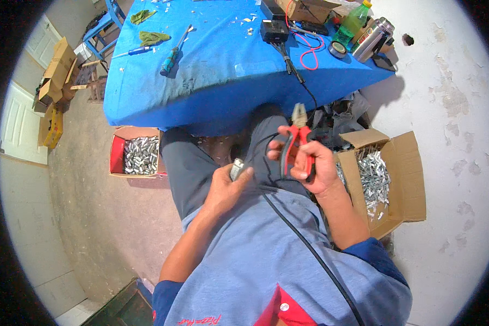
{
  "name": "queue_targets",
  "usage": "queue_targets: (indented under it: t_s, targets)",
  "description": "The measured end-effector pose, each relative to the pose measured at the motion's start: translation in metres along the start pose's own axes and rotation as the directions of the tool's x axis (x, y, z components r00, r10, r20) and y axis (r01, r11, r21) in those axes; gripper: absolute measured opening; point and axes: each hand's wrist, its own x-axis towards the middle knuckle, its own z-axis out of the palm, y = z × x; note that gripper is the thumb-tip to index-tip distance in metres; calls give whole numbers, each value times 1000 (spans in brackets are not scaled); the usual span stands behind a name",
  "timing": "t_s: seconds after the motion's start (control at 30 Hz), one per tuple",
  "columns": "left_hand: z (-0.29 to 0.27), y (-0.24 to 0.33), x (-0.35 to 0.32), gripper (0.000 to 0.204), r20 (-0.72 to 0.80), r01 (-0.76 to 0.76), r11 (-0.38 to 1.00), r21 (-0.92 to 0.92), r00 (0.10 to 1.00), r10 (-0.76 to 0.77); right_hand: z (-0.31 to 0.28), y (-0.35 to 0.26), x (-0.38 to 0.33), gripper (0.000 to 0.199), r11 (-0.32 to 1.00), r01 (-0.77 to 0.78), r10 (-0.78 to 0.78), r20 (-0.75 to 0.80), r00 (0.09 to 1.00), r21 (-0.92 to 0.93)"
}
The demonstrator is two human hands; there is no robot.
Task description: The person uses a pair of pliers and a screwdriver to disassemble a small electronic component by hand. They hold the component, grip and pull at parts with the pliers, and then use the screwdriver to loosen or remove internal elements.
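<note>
My left hand (224, 189) is closed round a small silver metal piece (236, 169), whose end sticks out between thumb and fingers; the rest is hidden. In my right hand (319, 165) are pliers (290, 149) with red and black handles, jaws pointing up and away from me. The two hands are apart, both above my lap. On the left a red-sided cardboard box (117, 155) holds many short silver metal pieces (141, 156). At my right, an open cardboard box (408, 174) contains a heap of thin silvery pieces (374, 179).
A blue-covered table (217, 70) stands in front, bearing screwdrivers (171, 61), green cloths (154, 38), a black adapter (274, 31), a tape roll (338, 49), a green bottle (353, 24) and a steel flask (372, 41). A black cable (304, 242) crosses my body.
</note>
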Motion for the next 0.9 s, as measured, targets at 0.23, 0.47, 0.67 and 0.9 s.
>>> queue_targets:
  t_s: [0.23,0.47,0.67,0.9]
  targets:
    - [-11,-9,0,33,-70,23,1000,12,997,-22,-14,15,-30,52,934,-163,210,118,970,-319]
    - [-12,-1,2,24,-109,-29,1000,-13,994,27,25,-11,-23,36,447,-287,532,-6,847,-847]
    - [-16,-18,5,10,-120,-95,995,12,988,96,27,-18,-1,34,178,-329,693,-120,711,-927]
    - [-10,-13,5,10,-102,-106,994,1,989,105,27,-22,10,39,247,-386,702,-111,704,-889]
